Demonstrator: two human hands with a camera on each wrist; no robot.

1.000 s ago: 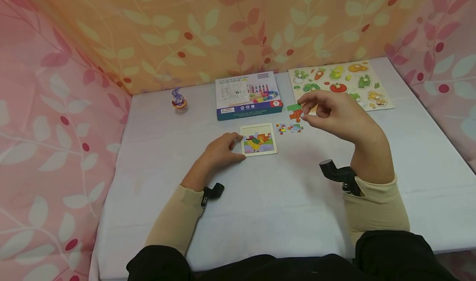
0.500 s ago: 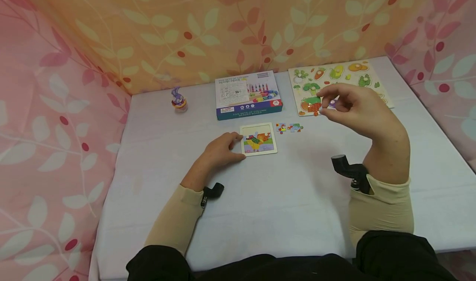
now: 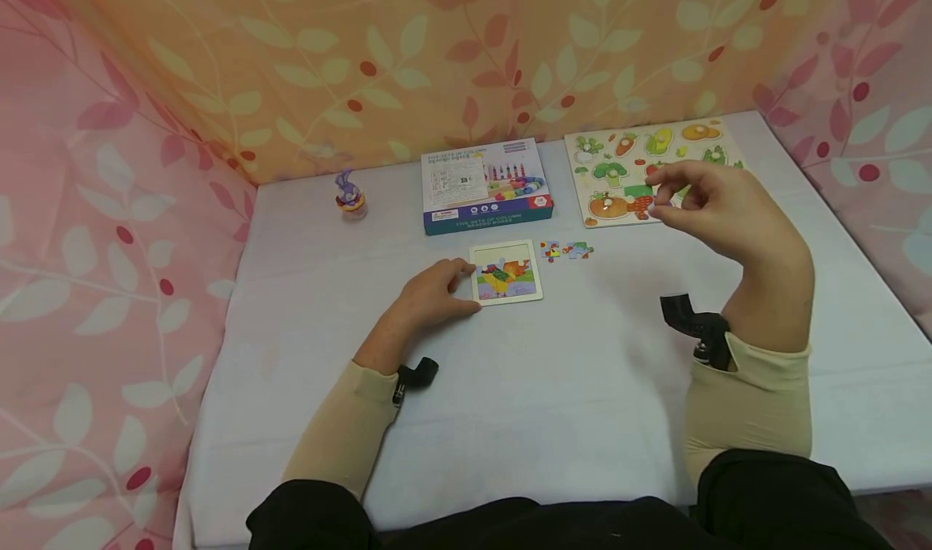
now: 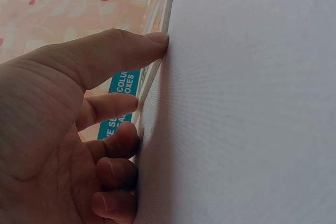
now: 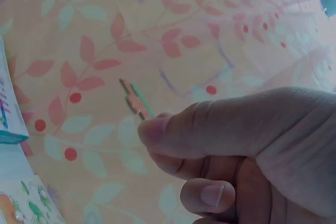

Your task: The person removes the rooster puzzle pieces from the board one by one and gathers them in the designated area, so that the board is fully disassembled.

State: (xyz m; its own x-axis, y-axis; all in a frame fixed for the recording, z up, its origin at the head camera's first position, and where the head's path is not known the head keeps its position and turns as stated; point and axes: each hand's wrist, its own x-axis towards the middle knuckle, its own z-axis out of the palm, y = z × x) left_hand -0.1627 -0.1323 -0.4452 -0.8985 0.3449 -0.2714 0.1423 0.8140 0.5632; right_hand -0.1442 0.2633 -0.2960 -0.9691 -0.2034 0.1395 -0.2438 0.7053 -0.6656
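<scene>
My right hand (image 3: 728,210) pinches a jigsaw piece (image 3: 640,198), green and orange-red, between thumb and forefinger. It is raised and overlaps the vegetable board in the head view. In the right wrist view the piece (image 5: 136,99) shows edge-on beyond the thumb. My left hand (image 3: 431,293) rests beside a small cream-framed puzzle tray (image 3: 537,281) with part of a colourful picture in it. Its thumb and forefinger touch the tray's left edge and lower corner, the other fingers loosely bent. Two loose jigsaw pieces, one (image 3: 550,250) and another (image 3: 578,250), lie right of the tray.
A flat game box (image 3: 476,194) stands behind the tray. At the back right lies a wooden vegetable puzzle board (image 3: 593,166). A small purple-topped figurine (image 3: 352,198) stands back left. Patterned cloth (image 3: 466,57) closes off the white table's back and sides.
My right hand has moved right with the jigsaw piece, away from the loose pieces and over towards the vegetable board. The left hand and puzzle tray have stayed in place.
</scene>
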